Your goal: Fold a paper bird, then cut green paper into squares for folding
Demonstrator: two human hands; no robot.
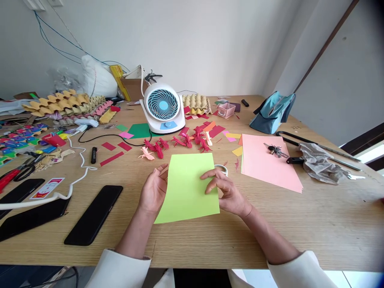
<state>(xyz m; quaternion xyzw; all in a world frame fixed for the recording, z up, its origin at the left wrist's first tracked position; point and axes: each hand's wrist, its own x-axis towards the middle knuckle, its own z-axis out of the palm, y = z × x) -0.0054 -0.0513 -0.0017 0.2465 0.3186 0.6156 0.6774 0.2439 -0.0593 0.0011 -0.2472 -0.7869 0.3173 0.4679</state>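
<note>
A light green sheet of paper point(192, 188) is held tilted over the table in front of me. My left hand point(154, 190) is at its left edge, the fingers partly hidden behind the sheet. My right hand point(226, 190) grips the right edge, with curled fingers on the front face. A white loop-shaped handle point(222, 169) shows just behind the sheet; the rest is hidden. Beyond the paper lie several folded red paper figures point(157, 147) and a pale pink one point(146, 153).
Pink paper sheets point(264, 164) with keys point(275, 151) on them lie to the right, near a blue bag point(273, 114). A white fan point(163, 108) stands at the back. Phones point(93, 215), a white cable point(82, 158) and scissors point(22, 172) occupy the left.
</note>
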